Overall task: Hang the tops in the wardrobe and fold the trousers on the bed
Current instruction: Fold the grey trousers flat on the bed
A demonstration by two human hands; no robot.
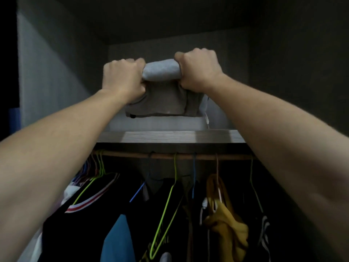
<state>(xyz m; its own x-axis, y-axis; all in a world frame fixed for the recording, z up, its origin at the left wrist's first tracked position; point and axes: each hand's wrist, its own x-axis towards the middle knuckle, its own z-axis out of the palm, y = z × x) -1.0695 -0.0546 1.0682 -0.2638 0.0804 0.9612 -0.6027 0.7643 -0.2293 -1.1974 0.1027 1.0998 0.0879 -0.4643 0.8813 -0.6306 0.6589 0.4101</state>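
Stack of folded garments [162,95], upper middle of the frame, sitting on the top shelf [170,136] of the wardrobe [56,63].

- Top layer [160,69]: light grey soft knit, rolled to a rounded edge.
- Middle layer [164,103]: taupe cloth, matte and creased.
- Bottom layer [156,123]: pale, flat, squared fold. Whether any of these are trousers cannot be told.

Left hand [122,78], fingers curled tight into the stack's left end. Right hand [198,70], likewise clenched on the right end, knuckles up. Both bare forearms run in from the lower corners and cover the ends of the shelf and rail.

Shelf: grey wood-grain board with a straight front edge.

Rail [170,155]: thin, brownish, just under the shelf, carrying wire hangers, among them a lime green hanger [166,214] and a blue hanger [137,191].

Hung there:
- black top [75,220] with a red-and-white striped neckband, lower left
- blue garment [117,241], bottom centre
- mustard-yellow garment [226,225], right of centre

Wardrobe walls are dark grey and plain.
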